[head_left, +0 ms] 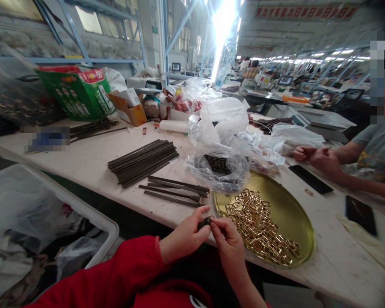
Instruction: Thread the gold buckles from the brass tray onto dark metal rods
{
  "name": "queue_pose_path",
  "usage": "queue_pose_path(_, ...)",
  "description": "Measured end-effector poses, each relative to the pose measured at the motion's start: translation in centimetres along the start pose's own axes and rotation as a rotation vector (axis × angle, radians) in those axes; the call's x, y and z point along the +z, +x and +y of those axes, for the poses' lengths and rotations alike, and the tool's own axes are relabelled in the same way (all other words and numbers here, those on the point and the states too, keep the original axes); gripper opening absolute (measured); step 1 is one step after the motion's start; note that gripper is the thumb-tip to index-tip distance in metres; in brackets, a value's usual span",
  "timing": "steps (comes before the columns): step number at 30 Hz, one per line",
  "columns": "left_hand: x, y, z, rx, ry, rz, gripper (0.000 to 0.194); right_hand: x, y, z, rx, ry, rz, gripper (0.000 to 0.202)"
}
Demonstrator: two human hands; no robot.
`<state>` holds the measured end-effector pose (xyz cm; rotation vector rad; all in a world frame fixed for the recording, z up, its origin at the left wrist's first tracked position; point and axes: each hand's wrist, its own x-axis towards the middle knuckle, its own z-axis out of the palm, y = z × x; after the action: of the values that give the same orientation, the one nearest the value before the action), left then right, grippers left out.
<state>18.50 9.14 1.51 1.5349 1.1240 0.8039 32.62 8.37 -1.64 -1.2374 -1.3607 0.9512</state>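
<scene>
Fingertips of both hands meet on one small dark part (205, 222), held in the air just over the table edge (154, 214), beside the brass tray (303, 226). The left hand (186, 237) pinches the part between thumb and forefinger, and the right hand (227, 244) closes on its other end, perhaps with a small brass piece between the fingers, though that is too small to tell. The main risk, as I judge it, is a drop: the grip is a bare pinch with nothing under it but the gap between table and lap, so a slip would send the part to the floor or into the bin (93, 222) at the left. Clips (259, 226) lie heaped in the tray close to the right wrist, and a careless sweep could scatter them over the rim. Finished rods (176, 190) lie near the edge just ahead of the left hand, where a nudge could roll them off. A bag (221, 169) of dark pieces overhangs the tray's far rim and could spill into the clips. A co-worker's hands (314, 156) work well apart at the right.
</scene>
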Motion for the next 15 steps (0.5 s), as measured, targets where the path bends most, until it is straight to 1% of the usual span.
queue_pose_path(2, 0.0, -0.1, 0.1, 0.019, -0.016, -0.012, 0.051, 0.1, 0.0, -0.1, 0.161, 0.165, 0.015, 0.023)
queue_pose_path(3, -0.1, -0.2, 0.2, 0.024, -0.032, -0.025, 0.051, 0.1, 0.0, -0.1, 0.252, 0.271, -0.025, 0.028)
queue_pose_path(5, -0.2, -0.3, 0.5, 0.021, -0.085, -0.078, 0.052, -0.1, -0.1, -0.2, 0.402, 0.482, -0.202, 0.033)
queue_pose_path(6, -0.3, -0.4, 0.7, 0.013, -0.120, -0.111, 0.053, -0.2, -0.1, -0.2, 0.449, 0.560, -0.304, 0.032)
queue_pose_path(7, -0.4, -0.4, 0.9, -0.001, -0.152, -0.137, 0.054, -0.4, -0.2, -0.2, 0.476, 0.611, -0.375, 0.030)
queue_pose_path(8, -0.5, -0.5, 1.0, -0.017, -0.172, -0.152, 0.055, -0.6, -0.3, -0.2, 0.486, 0.640, -0.409, 0.029)
queue_pose_path(12, -0.8, -0.5, 1.3, -0.070, -0.116, -0.153, 0.057, -0.9, -0.5, -0.3, 0.469, 0.649, -0.400, 0.028)
queue_pose_path(15, -0.8, -0.3, 1.2, -0.062, -0.098, -0.176, 0.058, -0.8, -0.3, -0.8, 0.451, 0.660, -0.391, 0.025)
